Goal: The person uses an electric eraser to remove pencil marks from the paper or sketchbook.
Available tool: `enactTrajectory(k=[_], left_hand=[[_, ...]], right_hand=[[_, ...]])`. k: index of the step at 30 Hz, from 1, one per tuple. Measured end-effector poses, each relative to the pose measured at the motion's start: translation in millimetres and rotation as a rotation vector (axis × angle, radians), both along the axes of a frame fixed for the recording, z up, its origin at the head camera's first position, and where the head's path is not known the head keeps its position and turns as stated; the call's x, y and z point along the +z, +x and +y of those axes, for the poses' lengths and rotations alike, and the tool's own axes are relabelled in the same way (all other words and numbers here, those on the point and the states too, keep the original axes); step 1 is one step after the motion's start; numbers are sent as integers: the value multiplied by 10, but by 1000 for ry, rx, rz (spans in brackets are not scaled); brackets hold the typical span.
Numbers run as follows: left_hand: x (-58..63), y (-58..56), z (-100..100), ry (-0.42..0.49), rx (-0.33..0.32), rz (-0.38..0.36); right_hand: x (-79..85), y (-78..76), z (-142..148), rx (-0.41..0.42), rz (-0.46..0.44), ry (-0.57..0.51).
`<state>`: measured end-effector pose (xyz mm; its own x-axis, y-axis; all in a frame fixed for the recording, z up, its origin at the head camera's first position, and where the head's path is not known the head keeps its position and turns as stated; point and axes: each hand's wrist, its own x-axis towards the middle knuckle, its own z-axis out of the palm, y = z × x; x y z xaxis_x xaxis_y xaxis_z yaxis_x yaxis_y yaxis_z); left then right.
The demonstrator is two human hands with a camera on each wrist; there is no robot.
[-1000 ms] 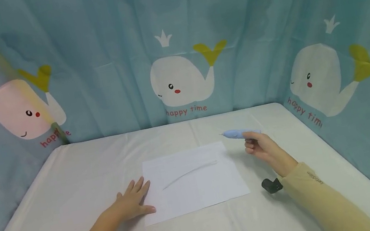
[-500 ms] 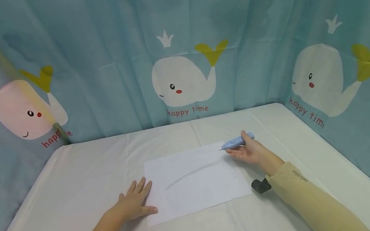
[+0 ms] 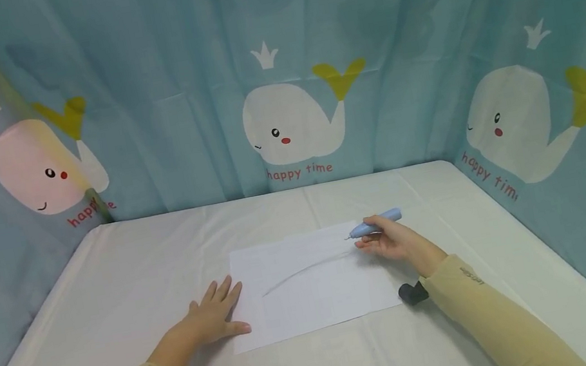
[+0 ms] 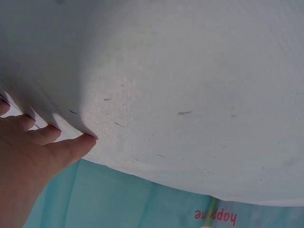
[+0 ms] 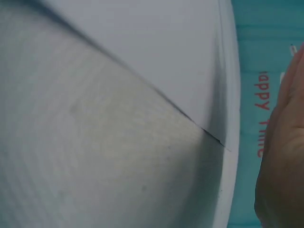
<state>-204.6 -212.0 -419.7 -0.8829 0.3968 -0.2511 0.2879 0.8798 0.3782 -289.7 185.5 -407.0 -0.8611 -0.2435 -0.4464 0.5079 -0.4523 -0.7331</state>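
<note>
A thick light-blue pen-shaped tool point(image 3: 376, 225) with a thin tip is gripped by my right hand point(image 3: 394, 240), its tip pointing left over the paper's upper right part. Whether the tip touches the paper I cannot tell. A white sheet of paper point(image 3: 314, 300) lies flat on the table, bearing one curved grey line that rises to the right. My left hand point(image 3: 210, 315) rests spread at the paper's left edge, holding nothing; the left wrist view shows its fingers point(image 4: 71, 148) straight against the white surface. Only the side of my right hand point(image 5: 285, 156) shows in the right wrist view.
The table point(image 3: 134, 283) has a white cover. Blue curtains point(image 3: 189, 129) printed with whales stand behind it and on both sides. A small black device point(image 3: 411, 294) sits at my right wrist, by the paper's lower right corner.
My right hand has brought the blue tool left and down, from beyond the paper's right edge to over its upper right part, and its grip has shifted. My left hand stays at the paper.
</note>
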Motion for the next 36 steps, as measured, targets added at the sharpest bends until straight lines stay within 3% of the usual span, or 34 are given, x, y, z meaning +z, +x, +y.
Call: enactTrajectory(k=[3, 5, 11, 17, 26, 36], left_hand=[[21, -2, 7, 0, -1, -4], [37, -3, 9, 1, -1, -5], [39, -30, 3, 2, -16, 3], [14, -40, 9, 3, -19, -1], [-8, -50, 9, -2, -16, -6], [-25, -53, -3, 0, -9, -2]], right_hand=[[-21, -9, 6, 102, 26, 101], [-32, -18, 7, 124, 30, 139], [-51, -39, 4, 74, 35, 283], [-71, -35, -33, 81, 70, 431], [-76, 6, -122, 98, 81, 569], [-48, -10, -184, 72, 60, 594]])
